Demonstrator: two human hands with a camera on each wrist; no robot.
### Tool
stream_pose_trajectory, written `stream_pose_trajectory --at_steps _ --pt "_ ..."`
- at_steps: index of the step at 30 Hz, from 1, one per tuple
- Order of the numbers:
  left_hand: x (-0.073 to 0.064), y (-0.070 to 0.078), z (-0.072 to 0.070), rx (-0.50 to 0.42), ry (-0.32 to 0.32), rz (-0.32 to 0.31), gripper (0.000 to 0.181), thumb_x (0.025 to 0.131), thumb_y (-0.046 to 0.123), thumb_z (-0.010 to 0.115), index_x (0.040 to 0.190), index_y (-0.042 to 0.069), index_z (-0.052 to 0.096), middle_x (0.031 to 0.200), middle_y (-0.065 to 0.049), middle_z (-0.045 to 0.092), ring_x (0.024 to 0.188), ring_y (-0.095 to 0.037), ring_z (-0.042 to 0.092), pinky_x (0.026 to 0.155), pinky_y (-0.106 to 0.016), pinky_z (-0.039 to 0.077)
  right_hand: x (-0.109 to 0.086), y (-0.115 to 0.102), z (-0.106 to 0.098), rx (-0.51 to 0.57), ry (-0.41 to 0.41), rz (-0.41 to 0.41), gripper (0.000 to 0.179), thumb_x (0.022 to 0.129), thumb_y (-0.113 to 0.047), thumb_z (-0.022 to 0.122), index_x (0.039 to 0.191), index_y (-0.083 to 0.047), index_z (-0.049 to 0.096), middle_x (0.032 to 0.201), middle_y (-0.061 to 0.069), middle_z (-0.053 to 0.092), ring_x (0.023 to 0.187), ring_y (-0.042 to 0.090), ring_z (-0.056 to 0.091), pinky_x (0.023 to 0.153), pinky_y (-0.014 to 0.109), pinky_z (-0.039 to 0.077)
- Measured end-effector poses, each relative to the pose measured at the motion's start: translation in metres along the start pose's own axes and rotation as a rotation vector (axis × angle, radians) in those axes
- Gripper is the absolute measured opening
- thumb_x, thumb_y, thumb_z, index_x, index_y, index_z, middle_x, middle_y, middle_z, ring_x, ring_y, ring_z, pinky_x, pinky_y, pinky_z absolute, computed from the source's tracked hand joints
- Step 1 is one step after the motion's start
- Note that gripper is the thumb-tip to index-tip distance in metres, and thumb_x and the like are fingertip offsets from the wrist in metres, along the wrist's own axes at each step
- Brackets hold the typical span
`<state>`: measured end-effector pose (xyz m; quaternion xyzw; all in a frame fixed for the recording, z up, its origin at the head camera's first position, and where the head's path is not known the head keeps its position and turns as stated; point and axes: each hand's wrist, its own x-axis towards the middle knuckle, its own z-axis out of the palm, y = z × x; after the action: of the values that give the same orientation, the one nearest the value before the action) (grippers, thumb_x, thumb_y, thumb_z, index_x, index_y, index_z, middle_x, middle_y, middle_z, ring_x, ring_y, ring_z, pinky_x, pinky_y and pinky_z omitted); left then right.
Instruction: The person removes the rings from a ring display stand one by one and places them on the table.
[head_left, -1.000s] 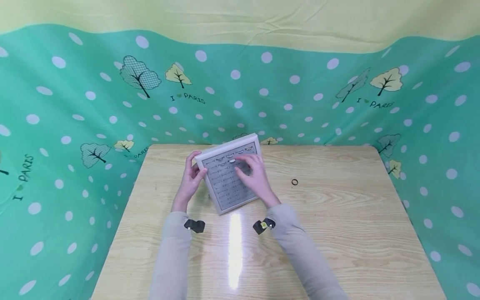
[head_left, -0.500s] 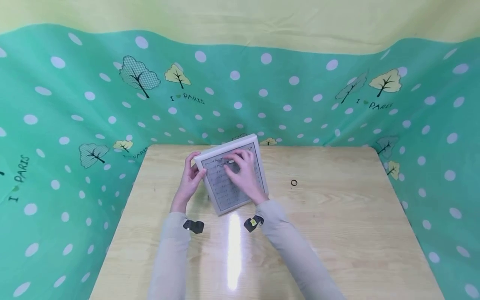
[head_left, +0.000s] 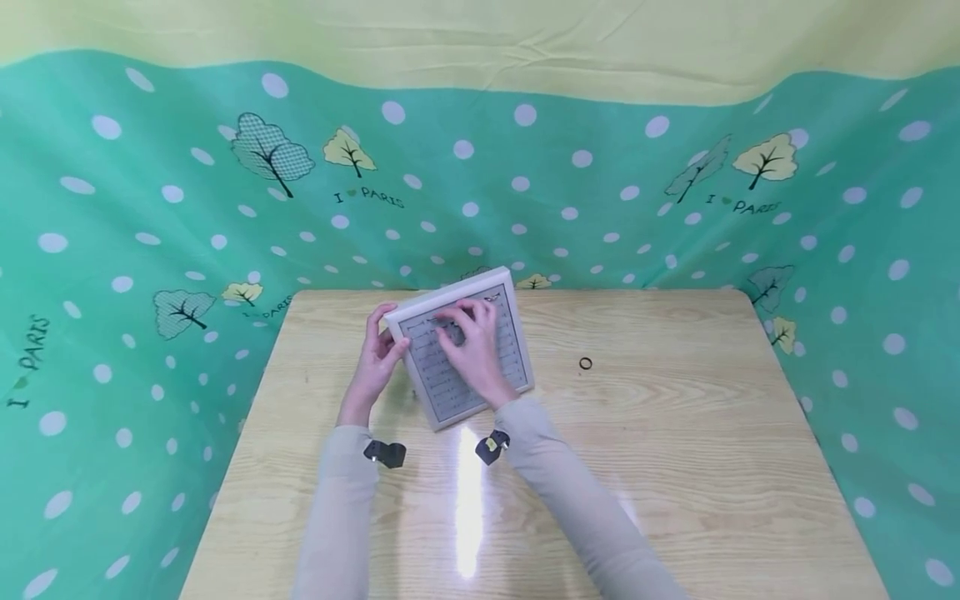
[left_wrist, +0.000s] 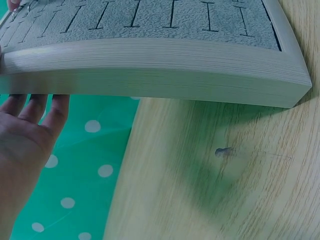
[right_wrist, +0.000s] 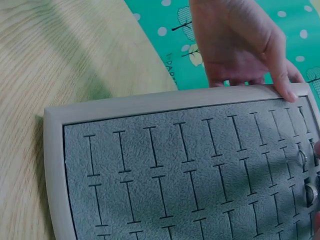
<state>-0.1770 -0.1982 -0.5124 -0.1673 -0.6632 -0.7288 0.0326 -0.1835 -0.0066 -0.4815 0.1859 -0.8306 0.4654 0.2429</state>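
Observation:
A ring display tray (head_left: 450,293) with a pale frame and slotted grey padding is held tilted over the table. My left hand (head_left: 371,367) grips its upper left corner, thumb over the rim and fingers behind. In the right wrist view, silver rings (right_wrist: 311,195) sit in slots near that end. Over the tray's upper rows is my right hand (head_left: 471,346), thumb and forefinger bent close to these rings. Only its fingertips show at the edge of the right wrist view, so whether they pinch a ring is unclear. Another ring (head_left: 491,297) shows near the tray's upper right corner.
A black ring (head_left: 586,363) lies on the wooden table (head_left: 675,433), right of the tray. The table bears a small dark mark (left_wrist: 223,151) beside the tray. Green dotted cloth (head_left: 570,183) hangs behind and along both sides.
My right hand has moved left across the tray's upper rows. A pale ring seen at its fingertips one second ago is now hidden from the head view. My left hand keeps its grip.

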Motion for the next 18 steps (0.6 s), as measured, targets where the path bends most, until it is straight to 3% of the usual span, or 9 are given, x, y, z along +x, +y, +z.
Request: stream_pose_trajectory --at_steps 18 --pt "0.0006 0.0031 0.0012 -0.001 -0.007 -0.011 0.057 0.095 -0.007 0.05 0.142 0.006 0.021 0.119 -0.003 0.059 0.1 -0.018 0.062 0.08 -0.029 0.054 0.0041 -0.0031 0.0071 -0.078 0.006 0.059 0.013 0.08 -0.01 0.077 0.091 -0.009 0.07 0.107 0.008 0.05 0.112 0.029 0.037 0.1 0.042 0.031"
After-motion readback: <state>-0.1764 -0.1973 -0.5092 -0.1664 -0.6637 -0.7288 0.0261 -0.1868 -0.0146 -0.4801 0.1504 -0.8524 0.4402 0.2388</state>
